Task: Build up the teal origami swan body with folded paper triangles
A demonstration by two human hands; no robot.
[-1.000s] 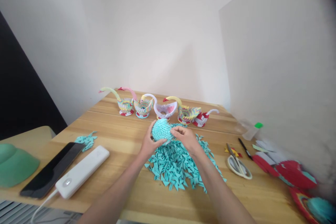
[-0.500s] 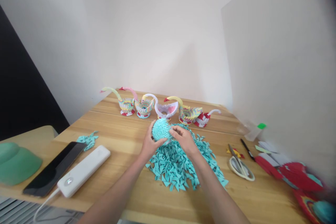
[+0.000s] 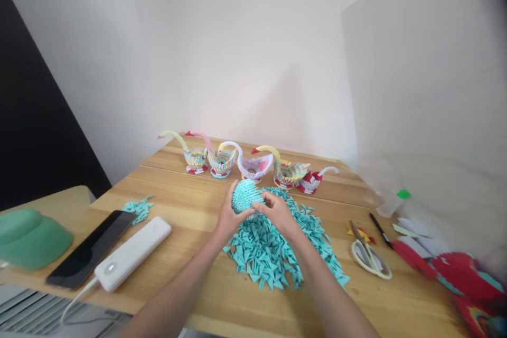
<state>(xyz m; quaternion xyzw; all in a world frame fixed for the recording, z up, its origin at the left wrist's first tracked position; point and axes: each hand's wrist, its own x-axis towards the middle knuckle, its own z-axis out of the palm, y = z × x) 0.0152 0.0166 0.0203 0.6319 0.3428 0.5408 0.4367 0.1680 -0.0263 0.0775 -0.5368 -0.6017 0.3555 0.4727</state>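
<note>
A rounded turquoise model built from folded paper pieces (image 3: 245,195) is held above the table in both hands. My left hand (image 3: 229,214) wraps its left side, thumb underneath toward the front. At its right edge, my right hand (image 3: 275,211) has thumb and fingers pinched against the model; whether a loose piece is between the fingertips I cannot make out. Beneath the hands spreads a heap of folded turquoise paper triangles (image 3: 269,259). Behind stands a row of several paper swans, among them a white and pink swan (image 3: 253,166) and a yellow-necked swan (image 3: 291,171).
On the left lie a black phone (image 3: 91,248), a white power bank (image 3: 134,253) with a cable, a small turquoise pile (image 3: 138,208) and a green cap (image 3: 34,237). Scissors (image 3: 368,256), a black pen (image 3: 381,229) and red paper pieces (image 3: 467,274) lie on the right.
The whole view has shifted slightly, so things appear a little further right. My right thumb and fingers have shifted slightly at the model's right edge; my left hand keeps its hold.
</note>
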